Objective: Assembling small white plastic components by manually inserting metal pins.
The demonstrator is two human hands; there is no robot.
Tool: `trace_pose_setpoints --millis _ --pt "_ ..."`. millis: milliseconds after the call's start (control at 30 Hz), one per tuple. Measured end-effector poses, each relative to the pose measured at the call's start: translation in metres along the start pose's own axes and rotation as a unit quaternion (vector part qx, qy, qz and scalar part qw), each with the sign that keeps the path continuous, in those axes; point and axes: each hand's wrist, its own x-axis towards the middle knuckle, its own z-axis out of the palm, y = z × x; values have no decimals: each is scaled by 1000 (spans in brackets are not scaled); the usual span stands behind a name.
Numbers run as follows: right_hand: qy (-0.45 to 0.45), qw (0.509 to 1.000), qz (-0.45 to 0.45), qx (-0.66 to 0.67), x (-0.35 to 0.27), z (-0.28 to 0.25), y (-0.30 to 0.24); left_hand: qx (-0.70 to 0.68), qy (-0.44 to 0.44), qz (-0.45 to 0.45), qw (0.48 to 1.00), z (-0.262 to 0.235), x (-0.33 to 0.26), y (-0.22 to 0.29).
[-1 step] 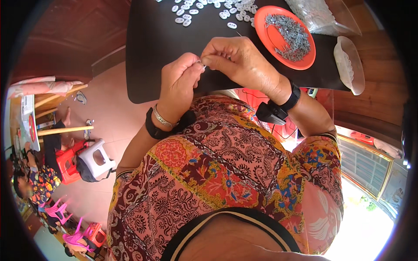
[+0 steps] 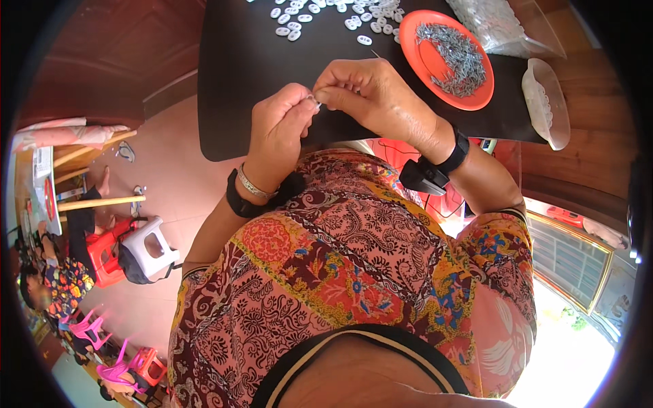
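Note:
My left hand (image 2: 279,124) is closed, pinching a small white piece (image 2: 317,103) that is mostly hidden by its fingers. Against its fingertips my right hand (image 2: 374,94) is pinched too; whatever it grips is too small to make out. A thin metal point (image 2: 375,54) shows just beyond the right knuckles. Both hands are over the near edge of a black table (image 2: 252,75). White oval plastic pieces with two holes (image 2: 364,40) lie scattered farther back. To the right of my right hand, an orange plate (image 2: 413,58) bears a heap of small grey metal pins (image 2: 464,64).
A clear bag of white pieces (image 2: 486,24) lies at the far right, and a translucent scoop-shaped container (image 2: 559,115) sits at the table's right edge. On the floor to the left are a white stool (image 2: 153,238) and a red stool (image 2: 102,255), with a person (image 2: 68,282) nearby.

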Motion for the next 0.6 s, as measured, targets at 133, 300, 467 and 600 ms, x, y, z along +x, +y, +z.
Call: trace_pose_setpoints --millis 133,300,467,600 --pt "-18 999 7 27 14 -8 6 2 16 -6 1000 -6 1 -1" --pt "68 969 6 -239 62 -47 28 -75 43 -47 995 -18 3 -8" --pt "67 928 -73 -360 100 -51 47 -158 66 -89 981 -20 4 -22" --pt "30 916 -66 -394 120 -42 56 -174 64 -86 979 -12 7 -29"
